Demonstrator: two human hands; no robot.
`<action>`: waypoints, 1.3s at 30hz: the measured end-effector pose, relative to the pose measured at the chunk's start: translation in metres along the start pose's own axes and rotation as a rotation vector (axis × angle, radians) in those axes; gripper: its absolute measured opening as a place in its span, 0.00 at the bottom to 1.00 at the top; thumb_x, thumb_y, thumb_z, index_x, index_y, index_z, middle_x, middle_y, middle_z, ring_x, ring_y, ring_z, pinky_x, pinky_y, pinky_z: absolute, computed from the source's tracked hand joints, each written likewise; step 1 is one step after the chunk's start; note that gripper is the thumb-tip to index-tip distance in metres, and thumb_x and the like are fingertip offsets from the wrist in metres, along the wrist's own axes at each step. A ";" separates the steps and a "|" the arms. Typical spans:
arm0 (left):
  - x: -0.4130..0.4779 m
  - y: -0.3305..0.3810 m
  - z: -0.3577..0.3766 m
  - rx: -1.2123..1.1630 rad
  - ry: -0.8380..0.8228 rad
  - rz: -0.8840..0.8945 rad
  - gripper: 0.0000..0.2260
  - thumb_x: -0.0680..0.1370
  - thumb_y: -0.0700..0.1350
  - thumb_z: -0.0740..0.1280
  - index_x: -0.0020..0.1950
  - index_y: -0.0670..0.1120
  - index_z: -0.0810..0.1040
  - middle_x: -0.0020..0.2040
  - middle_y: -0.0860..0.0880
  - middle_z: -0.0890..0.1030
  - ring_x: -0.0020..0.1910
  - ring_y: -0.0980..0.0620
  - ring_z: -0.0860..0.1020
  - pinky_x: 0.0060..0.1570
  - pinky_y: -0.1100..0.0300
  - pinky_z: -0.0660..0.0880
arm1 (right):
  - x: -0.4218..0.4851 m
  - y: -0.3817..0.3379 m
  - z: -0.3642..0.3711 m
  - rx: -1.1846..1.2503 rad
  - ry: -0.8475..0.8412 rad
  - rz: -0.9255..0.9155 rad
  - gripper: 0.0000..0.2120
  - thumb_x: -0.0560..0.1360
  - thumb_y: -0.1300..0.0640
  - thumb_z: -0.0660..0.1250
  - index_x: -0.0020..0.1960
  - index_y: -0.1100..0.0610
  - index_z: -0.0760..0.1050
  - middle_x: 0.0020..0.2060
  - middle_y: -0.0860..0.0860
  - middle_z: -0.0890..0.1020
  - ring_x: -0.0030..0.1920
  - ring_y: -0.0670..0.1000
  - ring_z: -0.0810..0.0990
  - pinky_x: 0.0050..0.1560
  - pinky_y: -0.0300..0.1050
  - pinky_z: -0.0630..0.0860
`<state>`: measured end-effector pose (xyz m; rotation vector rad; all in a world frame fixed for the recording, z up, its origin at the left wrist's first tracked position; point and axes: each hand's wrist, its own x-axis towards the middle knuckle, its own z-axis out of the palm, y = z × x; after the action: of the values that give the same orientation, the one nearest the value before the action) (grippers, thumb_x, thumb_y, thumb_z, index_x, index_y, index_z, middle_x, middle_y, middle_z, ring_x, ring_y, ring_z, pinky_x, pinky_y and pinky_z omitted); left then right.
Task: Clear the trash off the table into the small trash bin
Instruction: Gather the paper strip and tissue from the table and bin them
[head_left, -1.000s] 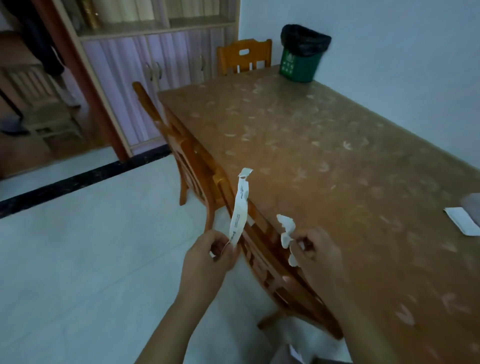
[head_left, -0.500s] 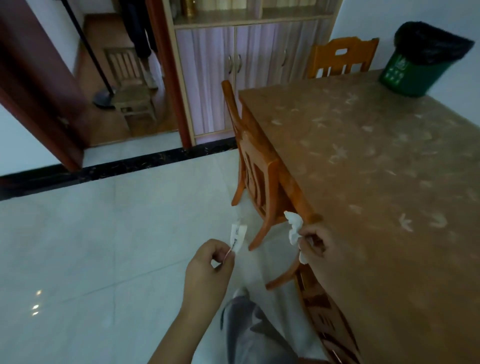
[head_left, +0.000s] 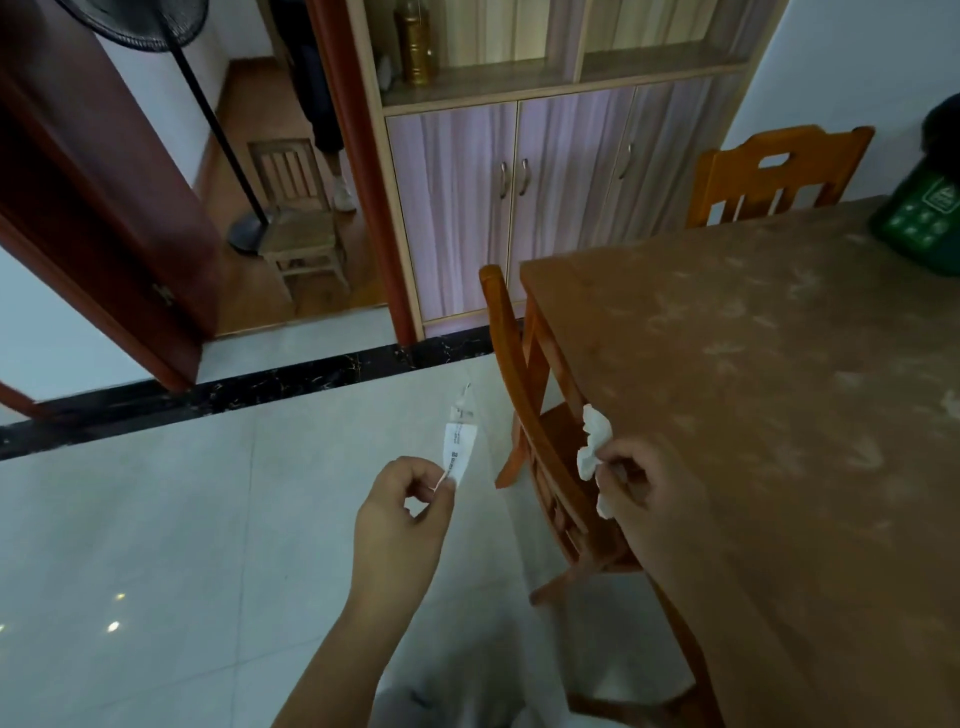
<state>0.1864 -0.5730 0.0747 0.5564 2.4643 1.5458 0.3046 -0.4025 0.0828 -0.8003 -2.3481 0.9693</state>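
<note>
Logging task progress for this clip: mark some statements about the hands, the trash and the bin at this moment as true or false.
1. The left hand pinches a printed paper strip. True.
2. The right hand holds nothing. False: it grips a crumpled white tissue.
3. The green bin stands on the floor. False: it stands on the table, at the far right of the view.
4. A wooden chair is tucked against the table edge, beside the right hand. True.
5. Both pieces of trash are in the bin. False: both are in the hands, well short of it.
</note>
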 end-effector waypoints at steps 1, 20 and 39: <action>0.011 0.000 0.002 -0.010 -0.007 -0.004 0.08 0.73 0.38 0.67 0.38 0.49 0.74 0.37 0.50 0.78 0.38 0.55 0.74 0.35 0.77 0.65 | 0.011 0.001 0.004 0.009 -0.006 0.010 0.04 0.71 0.61 0.69 0.45 0.58 0.77 0.39 0.50 0.79 0.40 0.43 0.77 0.41 0.24 0.68; 0.429 -0.036 -0.022 -0.014 -0.171 0.085 0.12 0.74 0.37 0.67 0.36 0.51 0.71 0.35 0.51 0.75 0.34 0.59 0.72 0.33 0.76 0.66 | 0.358 -0.064 0.181 -0.039 0.088 0.017 0.03 0.71 0.61 0.65 0.42 0.60 0.77 0.36 0.49 0.76 0.40 0.38 0.75 0.39 0.24 0.69; 0.721 0.044 0.154 0.061 -0.498 0.438 0.15 0.73 0.37 0.68 0.34 0.53 0.69 0.33 0.52 0.75 0.37 0.62 0.73 0.35 0.75 0.67 | 0.630 0.037 0.171 -0.010 0.431 0.225 0.05 0.68 0.69 0.67 0.41 0.61 0.76 0.37 0.51 0.76 0.41 0.44 0.73 0.39 0.27 0.68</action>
<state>-0.4098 -0.1373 0.0785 1.3776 2.0927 1.2498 -0.2399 -0.0401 0.0724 -1.1675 -1.9225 0.7763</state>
